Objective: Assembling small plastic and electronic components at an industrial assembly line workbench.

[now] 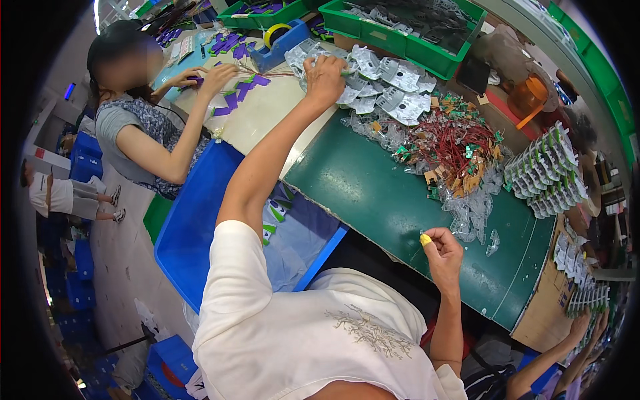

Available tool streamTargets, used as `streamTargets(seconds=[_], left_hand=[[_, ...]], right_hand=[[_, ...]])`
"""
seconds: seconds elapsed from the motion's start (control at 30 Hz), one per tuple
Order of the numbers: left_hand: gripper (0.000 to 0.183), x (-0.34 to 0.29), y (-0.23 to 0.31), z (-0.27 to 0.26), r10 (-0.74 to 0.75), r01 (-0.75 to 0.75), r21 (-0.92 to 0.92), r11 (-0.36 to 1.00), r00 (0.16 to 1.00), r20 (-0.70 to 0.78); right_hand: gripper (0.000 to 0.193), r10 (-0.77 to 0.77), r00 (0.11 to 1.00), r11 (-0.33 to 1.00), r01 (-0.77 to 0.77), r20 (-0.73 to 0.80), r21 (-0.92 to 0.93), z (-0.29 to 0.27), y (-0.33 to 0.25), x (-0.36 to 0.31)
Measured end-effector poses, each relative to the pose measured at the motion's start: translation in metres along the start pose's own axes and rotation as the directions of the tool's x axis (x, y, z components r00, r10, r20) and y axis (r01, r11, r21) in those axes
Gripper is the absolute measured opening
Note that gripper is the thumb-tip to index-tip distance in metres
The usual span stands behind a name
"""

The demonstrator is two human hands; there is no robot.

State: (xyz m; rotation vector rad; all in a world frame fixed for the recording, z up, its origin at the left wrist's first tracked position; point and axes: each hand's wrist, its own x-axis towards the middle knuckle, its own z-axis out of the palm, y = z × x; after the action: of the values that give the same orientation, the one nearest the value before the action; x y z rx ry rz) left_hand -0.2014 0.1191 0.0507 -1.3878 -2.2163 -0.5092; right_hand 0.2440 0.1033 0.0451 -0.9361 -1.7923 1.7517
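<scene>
Stretched out over the far side of the bench, my left hand (325,81) has its fingers curled onto a grey plastic shell at the left end of a pile of grey plastic shells (402,100). Its fingertips are partly hidden. My right hand (445,257) is held above the near part of the green bench top (360,173), thumb and index finger pinched. A yellow finger cover (425,239) shows at its tip; whatever is pinched there is too small to make out. Beyond it lie clear plastic pieces (470,213) and a heap of red wires (455,141) with small green and tan parts.
Stacked white-and-green assemblies (547,170) stand at the right. Green trays (407,33) line the back, with a blue tape dispenser (283,47) nearby. A blue bin (200,227) sits below the bench at left. A co-worker (150,130) handles purple pieces (231,100) at left.
</scene>
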Motion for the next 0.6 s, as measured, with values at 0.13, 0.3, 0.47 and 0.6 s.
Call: streamTargets(seconds=[0.13, 0.3, 0.47, 0.6], left_hand=[[0.024, -0.014, 0.016, -0.020, 0.145, -0.145, 0.023, 0.989, 0.940, -0.309], [0.022, -0.086, 0.084, -0.087, 0.289, -0.314, -0.077, 0.946, 0.929, -0.233], [0.024, -0.201, 0.163, -0.118, 0.545, -0.531, -0.384, 0.755, 0.834, -0.082], [0.030, -0.237, 0.197, -0.099, 0.615, -0.549, -0.529, 0.647, 0.786, -0.063]], right_hand=[[0.007, 0.047, 0.999, 0.996, -0.048, -0.007, -0.073, -0.004, 0.004, -0.004], [0.005, 0.000, 0.996, 0.995, -0.009, -0.091, -0.097, -0.016, -0.003, -0.010], [0.005, -0.052, 0.985, 0.979, 0.017, -0.167, -0.201, -0.035, -0.006, -0.020], [0.007, -0.116, 0.983, 0.916, 0.052, -0.140, -0.397, -0.038, -0.009, -0.030]])
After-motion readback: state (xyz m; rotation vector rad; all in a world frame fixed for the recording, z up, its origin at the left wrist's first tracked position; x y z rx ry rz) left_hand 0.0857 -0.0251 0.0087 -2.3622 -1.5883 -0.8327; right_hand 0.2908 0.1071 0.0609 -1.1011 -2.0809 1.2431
